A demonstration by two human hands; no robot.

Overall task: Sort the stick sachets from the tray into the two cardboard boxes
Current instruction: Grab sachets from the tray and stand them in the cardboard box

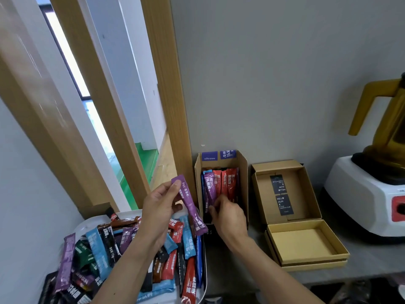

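A white tray (87,224) at the lower left holds a heap of stick sachets (103,251) in purple, blue, red, green, brown and black. My left hand (160,207) pinches a purple sachet (190,205) by its upper end above the tray's right side. A tall cardboard box (243,172) stands against the wall with red, purple and blue sachets upright inside. My right hand (228,218) reaches into it, fingers on a purple sachet (210,189) there. To its right lies a flat cardboard box (306,244), lid open, with no sachets in it.
A white blender base (361,194) with a yellow jug (390,119) stands at the right on the grey counter (361,260). A wooden door frame (166,84) rises just left of the tall box. The counter's front edge runs along the bottom right.
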